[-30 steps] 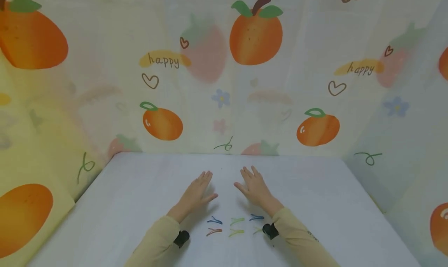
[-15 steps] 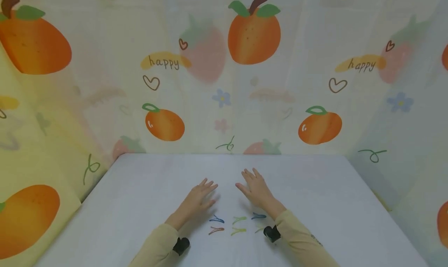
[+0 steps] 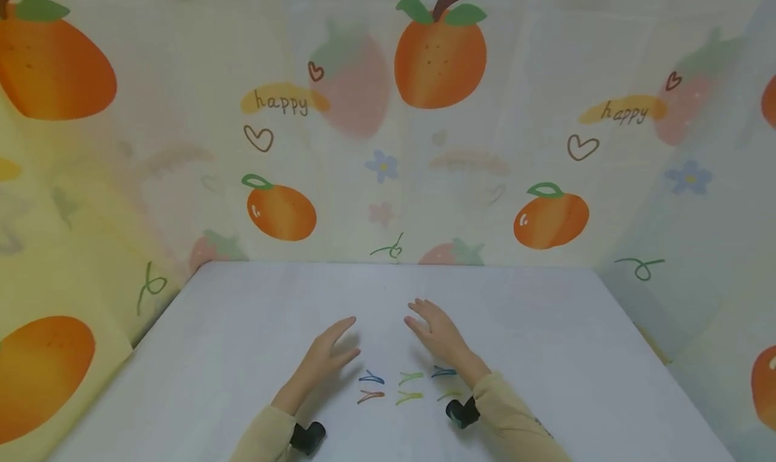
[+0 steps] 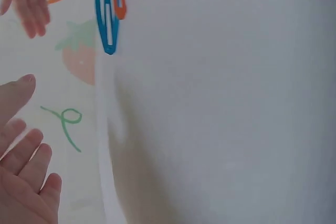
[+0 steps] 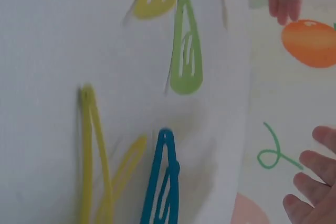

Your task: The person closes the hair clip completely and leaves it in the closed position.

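Note:
Several snap hair clips lie on the white table between my forearms, in two short rows. The far row has a blue clip, a green clip and a second blue clip. Nearer are an orange-red clip, a yellow clip and another yellow clip, partly behind the wrist camera in the head view but standing sprung apart in the right wrist view. My left hand hovers beyond the clips on the left, thumb spread. Opposite it, my right hand hovers with fingers extended. Both are bare of objects.
The white table reaches back to a fruit-print cloth, which also hangs along both sides. A black camera sits on each wrist: the left one and the right one, which is close over the right-hand clips.
My left hand has drawn back and left, turning so its thumb and fingers spread apart. My right hand has come slightly nearer, its fingers bent a little more. The clips stay in place.

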Action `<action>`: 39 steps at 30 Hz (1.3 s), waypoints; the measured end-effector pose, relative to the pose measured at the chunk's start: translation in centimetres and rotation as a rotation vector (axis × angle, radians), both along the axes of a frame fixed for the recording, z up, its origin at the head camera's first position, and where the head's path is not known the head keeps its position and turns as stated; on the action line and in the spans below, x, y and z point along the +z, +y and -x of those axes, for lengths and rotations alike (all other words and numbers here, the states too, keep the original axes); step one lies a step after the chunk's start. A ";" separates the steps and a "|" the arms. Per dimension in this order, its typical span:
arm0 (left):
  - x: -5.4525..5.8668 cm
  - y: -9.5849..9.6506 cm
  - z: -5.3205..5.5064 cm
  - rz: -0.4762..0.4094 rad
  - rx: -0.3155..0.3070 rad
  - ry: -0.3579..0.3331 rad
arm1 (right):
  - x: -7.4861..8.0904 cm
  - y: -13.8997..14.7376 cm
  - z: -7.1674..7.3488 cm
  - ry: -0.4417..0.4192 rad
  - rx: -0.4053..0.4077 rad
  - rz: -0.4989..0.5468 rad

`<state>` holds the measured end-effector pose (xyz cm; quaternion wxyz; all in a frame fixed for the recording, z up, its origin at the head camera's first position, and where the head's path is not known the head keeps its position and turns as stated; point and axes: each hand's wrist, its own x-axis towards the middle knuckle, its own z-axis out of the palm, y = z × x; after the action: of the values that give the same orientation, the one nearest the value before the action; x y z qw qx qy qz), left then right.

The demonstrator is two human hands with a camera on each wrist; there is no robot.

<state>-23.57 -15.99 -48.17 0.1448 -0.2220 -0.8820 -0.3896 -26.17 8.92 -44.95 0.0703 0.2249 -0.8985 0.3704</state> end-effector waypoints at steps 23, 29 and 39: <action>-1.3 -1.5 -1.8 -0.156 -0.004 -0.221 | -1.9 -1.4 -2.4 -0.019 0.035 0.167; -1.6 -1.3 -1.8 -0.188 0.003 -0.185 | -2.5 -1.5 -2.8 -0.013 0.040 0.212; -2.1 -0.8 -1.6 -0.259 0.022 -0.234 | -3.0 -1.4 -2.7 0.006 0.047 0.169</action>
<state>-21.95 -16.76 -50.27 0.0727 -0.1452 -0.8377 -0.5214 -23.52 7.47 -47.97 0.0829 0.2402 -0.8582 0.4459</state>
